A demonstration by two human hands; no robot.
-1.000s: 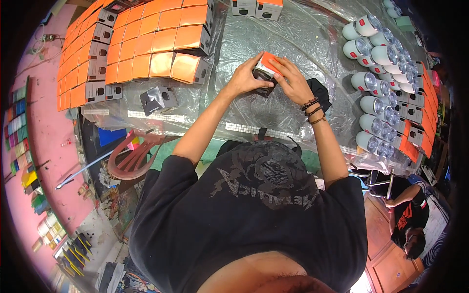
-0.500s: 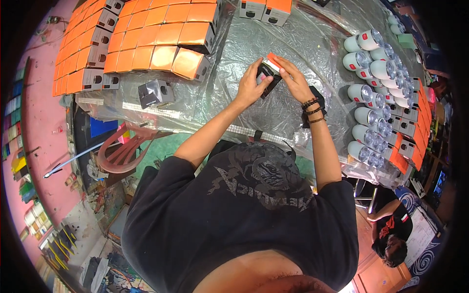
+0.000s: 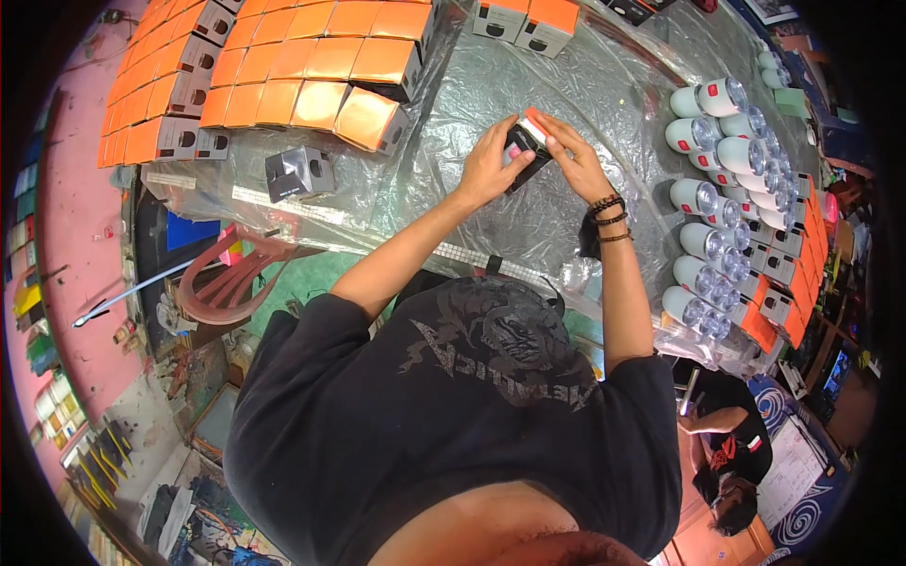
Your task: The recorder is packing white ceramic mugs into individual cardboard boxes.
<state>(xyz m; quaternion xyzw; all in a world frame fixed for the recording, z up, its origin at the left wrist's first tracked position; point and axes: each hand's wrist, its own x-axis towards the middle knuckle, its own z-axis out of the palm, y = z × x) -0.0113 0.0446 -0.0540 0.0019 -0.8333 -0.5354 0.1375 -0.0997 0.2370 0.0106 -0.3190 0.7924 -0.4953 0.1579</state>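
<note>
Cardboard box (image 3: pixel 531 171), dark-sided with an orange flap (image 3: pixel 534 114), is in the two hands above the plastic-covered table (image 3: pixel 451 127). The left hand (image 3: pixel 485 172) is partly closed on it, thumb at the near side, fingers at the far; the right hand (image 3: pixel 576 164) lays nearly straight fingers along its top edge, and whether these grip is hidden. Whether the flap is tucked in, or anything is inside, I cannot tell. Rows of orange-topped boxes (image 3: pixel 302 66) at left look finished, whereas this one seems midway. A grey box (image 3: pixel 300 175) lies apart; many white tumblers (image 3: pixel 696 243) at right sit unboxed, so much appears left.
</note>
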